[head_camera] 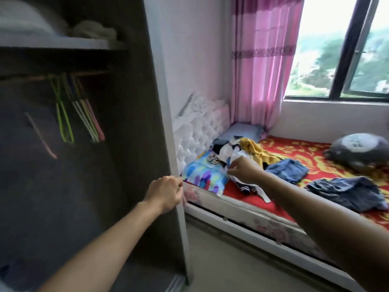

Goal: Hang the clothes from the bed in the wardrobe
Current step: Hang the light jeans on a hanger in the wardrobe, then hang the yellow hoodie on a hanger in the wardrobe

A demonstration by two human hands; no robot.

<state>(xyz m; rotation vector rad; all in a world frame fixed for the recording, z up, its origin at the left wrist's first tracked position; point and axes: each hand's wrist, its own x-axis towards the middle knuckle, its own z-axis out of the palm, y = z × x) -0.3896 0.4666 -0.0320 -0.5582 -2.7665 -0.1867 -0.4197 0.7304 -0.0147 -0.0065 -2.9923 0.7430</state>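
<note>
Two hands reach out. Our right hand (244, 169) pinches a white garment (237, 156) in the pile (227, 149) at the far left end of the bed (294, 151), fingers curled on the cloth. Our left hand (166, 191) hangs by the edge of the wardrobe (130, 102), fingers curled – whether it holds anything we cannot tell. A pillow (204, 178) lies just left of the pile. Right of the pile lie a yellow top (255, 151), a blue garment (288, 170) and, nearer, a dark grey garment (345, 192) – all on the bed. Hangers (65, 123) hang inside the wardrobe at left.
</note>
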